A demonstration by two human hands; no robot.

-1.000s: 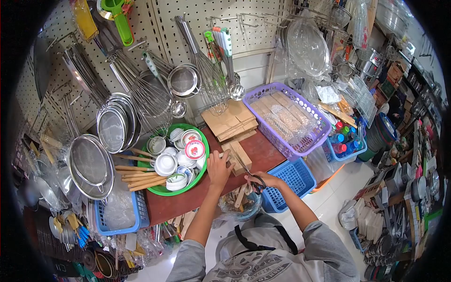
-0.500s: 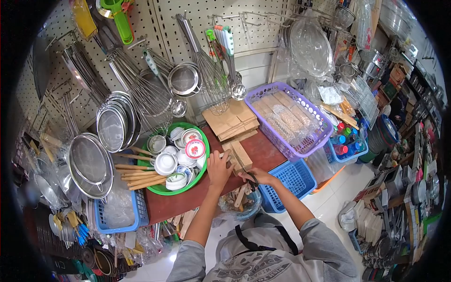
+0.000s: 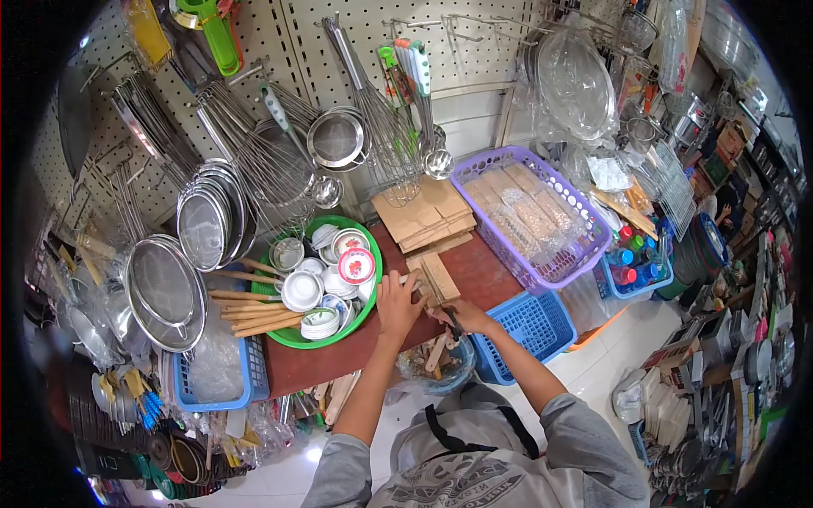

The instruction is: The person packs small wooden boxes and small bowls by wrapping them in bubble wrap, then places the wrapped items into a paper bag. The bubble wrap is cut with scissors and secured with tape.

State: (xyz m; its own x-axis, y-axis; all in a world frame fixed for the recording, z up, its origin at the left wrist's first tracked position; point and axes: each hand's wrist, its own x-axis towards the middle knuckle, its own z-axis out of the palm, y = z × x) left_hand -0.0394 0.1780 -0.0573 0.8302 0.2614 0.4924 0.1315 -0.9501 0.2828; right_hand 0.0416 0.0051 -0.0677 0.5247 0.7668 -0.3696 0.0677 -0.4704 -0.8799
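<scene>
A small folded brown cardboard piece (image 3: 439,279) lies at the front of the red tabletop. My left hand (image 3: 398,306) is closed on its left edge, fingertips bent over the cardboard. From the right, my right hand (image 3: 467,317) grips a pair of black-handled scissors (image 3: 455,323) close to the cardboard's near end; the blades are hidden. Behind sits a stack of flat cardboard sheets (image 3: 423,218). Left of my left hand is a green basin (image 3: 375,296) holding small white bowls, a red-flowered dish (image 3: 356,266) and wooden-handled utensils (image 3: 254,320).
A purple basket (image 3: 542,279) of wrapped packs stands at the back right, with a blue basket (image 3: 529,326) nearer. Under the table edge hangs a clear bag (image 3: 453,377) with wooden pieces. Whisks (image 3: 254,165) and strainers (image 3: 165,292) hang on the pegboard.
The view has shifted slightly, so the table appears a little further right. The scissors' handle has turned within my right hand and its loop shows less. My left hand stays on the cardboard.
</scene>
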